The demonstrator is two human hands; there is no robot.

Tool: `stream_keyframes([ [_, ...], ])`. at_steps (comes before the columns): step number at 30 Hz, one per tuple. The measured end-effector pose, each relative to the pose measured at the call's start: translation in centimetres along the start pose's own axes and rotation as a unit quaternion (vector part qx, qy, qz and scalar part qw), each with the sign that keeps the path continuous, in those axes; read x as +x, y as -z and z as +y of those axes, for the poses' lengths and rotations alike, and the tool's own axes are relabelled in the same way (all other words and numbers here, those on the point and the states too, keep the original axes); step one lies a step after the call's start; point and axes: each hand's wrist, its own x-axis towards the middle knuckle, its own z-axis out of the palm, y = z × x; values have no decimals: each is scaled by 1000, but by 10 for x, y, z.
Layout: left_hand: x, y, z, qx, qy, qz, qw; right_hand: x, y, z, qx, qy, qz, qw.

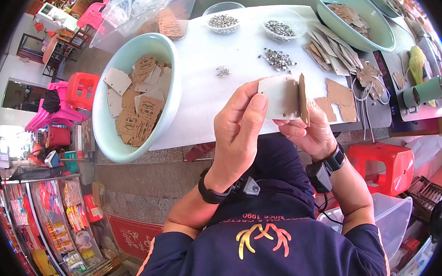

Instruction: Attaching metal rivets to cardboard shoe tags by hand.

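Above the table's near edge, a white cardboard card (278, 98) with small holes is held up between my hands. My left hand (243, 124) pinches its left side, thumb on the white face. At its right, a narrow brown cardboard piece (303, 100) stands edge-on; I cannot tell if it is a folded part or a separate card. My right hand (309, 132) closes around that side from below, its fingertips partly hidden behind the cardboard. Beyond the card lie a pile of small metal studs (278, 59) and a smaller cluster of studs (223, 71).
A pale green basin (98, 112) of cards stands left; another green basin (381, 34) is back right. Two clear bowls (223, 7) hold metal pieces. Stacked cards (329, 48) and brown cardboard pieces (341, 98) lie right. A red stool (384, 161) stands beside me.
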Motion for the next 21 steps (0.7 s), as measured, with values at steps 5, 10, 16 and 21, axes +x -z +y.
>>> stream_keyframes([
  [5, -4, -1, 1, 12, -14, -12, 1000, 1, 8, 0, 67, -54, -49, 995],
  [10, -2, -3, -2, 23, -33, 35, 999, 3, 1, 1, -24, 24, -32, 999],
  [16, 6, 2, -3, 18, 21, -5, 1000, 1, -13, -1, -247, 136, 126, 951],
  [21, 9, -1, -9, -13, 32, 32, 999, -2, -17, 3, -361, 185, 195, 893],
])
